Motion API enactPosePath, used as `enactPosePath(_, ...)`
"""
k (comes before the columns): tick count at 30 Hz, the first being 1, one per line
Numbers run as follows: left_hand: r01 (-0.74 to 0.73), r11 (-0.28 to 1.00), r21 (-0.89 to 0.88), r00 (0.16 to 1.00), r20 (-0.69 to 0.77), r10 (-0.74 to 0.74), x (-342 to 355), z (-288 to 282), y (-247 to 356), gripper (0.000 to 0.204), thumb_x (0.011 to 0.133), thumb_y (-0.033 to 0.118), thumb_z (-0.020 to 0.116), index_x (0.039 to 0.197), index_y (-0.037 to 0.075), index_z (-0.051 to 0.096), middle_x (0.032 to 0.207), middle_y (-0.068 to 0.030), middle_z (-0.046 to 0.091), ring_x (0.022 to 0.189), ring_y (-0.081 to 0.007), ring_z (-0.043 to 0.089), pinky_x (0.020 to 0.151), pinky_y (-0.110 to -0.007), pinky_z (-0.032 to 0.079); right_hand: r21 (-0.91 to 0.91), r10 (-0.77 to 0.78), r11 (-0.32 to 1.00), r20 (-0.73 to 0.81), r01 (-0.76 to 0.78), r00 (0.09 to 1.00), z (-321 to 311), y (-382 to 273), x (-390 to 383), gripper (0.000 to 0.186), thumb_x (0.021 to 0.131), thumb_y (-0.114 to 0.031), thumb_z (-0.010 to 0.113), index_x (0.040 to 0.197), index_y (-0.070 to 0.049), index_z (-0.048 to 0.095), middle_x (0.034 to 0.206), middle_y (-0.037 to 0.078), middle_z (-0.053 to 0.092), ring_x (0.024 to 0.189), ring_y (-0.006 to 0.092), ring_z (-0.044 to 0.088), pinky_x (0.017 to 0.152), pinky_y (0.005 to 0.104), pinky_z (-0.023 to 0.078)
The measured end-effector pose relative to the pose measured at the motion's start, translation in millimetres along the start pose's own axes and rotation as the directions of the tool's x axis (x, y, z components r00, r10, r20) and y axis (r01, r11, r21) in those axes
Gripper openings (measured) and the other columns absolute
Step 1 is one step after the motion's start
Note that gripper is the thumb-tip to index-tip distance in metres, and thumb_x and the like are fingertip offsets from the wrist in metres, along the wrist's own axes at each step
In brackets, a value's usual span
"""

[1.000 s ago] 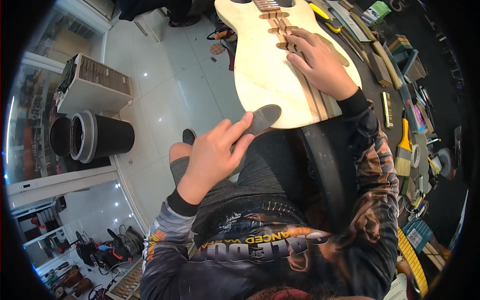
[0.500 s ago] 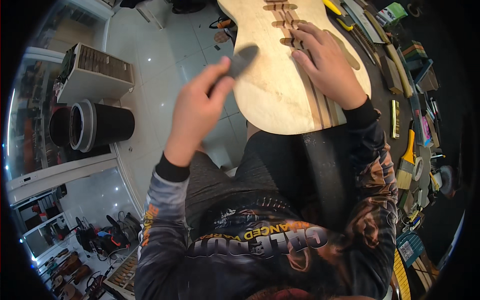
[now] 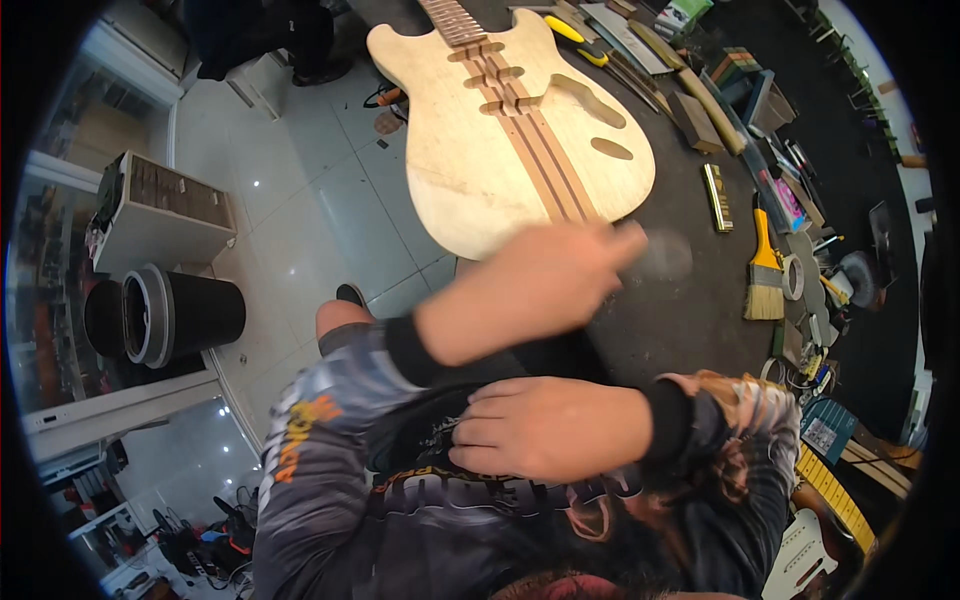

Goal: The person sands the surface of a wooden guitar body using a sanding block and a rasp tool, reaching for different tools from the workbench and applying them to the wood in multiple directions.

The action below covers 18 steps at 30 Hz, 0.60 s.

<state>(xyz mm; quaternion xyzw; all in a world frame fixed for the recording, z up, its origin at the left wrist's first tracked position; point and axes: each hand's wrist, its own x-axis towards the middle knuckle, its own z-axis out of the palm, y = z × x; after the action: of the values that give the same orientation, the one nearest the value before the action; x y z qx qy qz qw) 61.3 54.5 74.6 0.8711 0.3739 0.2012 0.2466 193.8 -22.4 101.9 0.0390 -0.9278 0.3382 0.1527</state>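
A pale wooden electric guitar body (image 3: pixel 470 170) with dark centre stripes and routed cavities lies at the top middle, its fretted neck (image 3: pixel 450 20) running off the upper edge. My left hand (image 3: pixel 560 260) reaches across in front of the body's near end, blurred by motion. Beside its fingertips is a faint grey smear (image 3: pixel 667 252) over the bench; whether the fingers hold it cannot be made out. My right hand (image 3: pixel 555 425) lies against my shirt, fingers stretched out, with nothing visible in it.
The dark bench (image 3: pixel 670 320) bears a paintbrush (image 3: pixel 764 270), a small gold-coloured bar (image 3: pixel 717 198), a wooden block (image 3: pixel 694 122), a tape roll (image 3: pixel 793 277) and yellow-handled tools (image 3: pixel 565 28). Left on the tiled floor are a black bin (image 3: pixel 200 310) and a white cabinet (image 3: pixel 165 210).
My left hand, which held a dark grey oval piece by the guitar's left edge, has swung right across me. My right hand has left the guitar body and come back to my shirt.
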Motion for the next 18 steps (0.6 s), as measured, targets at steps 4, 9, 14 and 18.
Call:
enactPosePath(4,-0.250,0.935,0.250,0.908,-0.276,0.317,64.4,105.9,10.6,0.041,0.091,0.018,0.076,0.131,0.009,0.075,0.107,-0.0076,0.070,0.112,-0.0290,0.071,0.101,-0.047,0.055,-0.013,0.081,0.997,0.017,-0.081,0.997,-20.0,-21.7,4.7,0.017,0.090,-0.017,0.068,0.103,-0.006,0.066,0.099,0.005,0.066,0.100,0.0249,0.069,0.095,0.0391,0.055)
enactPosePath(9,-0.353,0.874,0.333,0.685,-0.545,0.484,39.9,65.7,27.1,0.031,0.086,0.019,0.075,0.116,0.010,0.074,0.104,-0.0049,0.067,0.105,-0.0249,0.065,0.095,-0.040,0.049,-0.130,-0.069,0.988,0.111,0.084,0.991,-11.8,-23.2,29.0,0.025,0.086,-0.020,0.071,0.107,-0.007,0.069,0.097,0.006,0.065,0.096,0.0249,0.070,0.093,0.0387,0.057)
enactPosePath(14,-0.206,0.924,0.322,0.826,-0.449,0.340,-118.6,42.8,-62.5,0.032,0.091,0.018,0.076,0.122,0.012,0.073,0.106,-0.0033,0.064,0.107,-0.0192,0.063,0.091,-0.039,0.051,-0.228,-0.138,0.955,0.227,0.191,0.964,4.5,15.5,148.0,0.021,0.084,-0.016,0.072,0.102,-0.006,0.067,0.097,0.011,0.068,0.088,0.0329,0.071,0.078,0.0455,0.055)
enactPosePath(18,0.421,0.889,-0.179,0.672,-0.597,-0.439,-259.5,66.2,-98.7,0.026,0.095,0.020,0.074,0.120,0.010,0.074,0.100,-0.0030,0.066,0.099,-0.0180,0.065,0.085,-0.038,0.052,0.135,-0.240,0.969,0.299,0.208,0.924,55.7,28.8,259.8,0.031,0.091,0.001,0.067,0.122,-0.003,0.069,0.110,0.016,0.071,0.098,0.0373,0.074,0.084,0.0467,0.058)
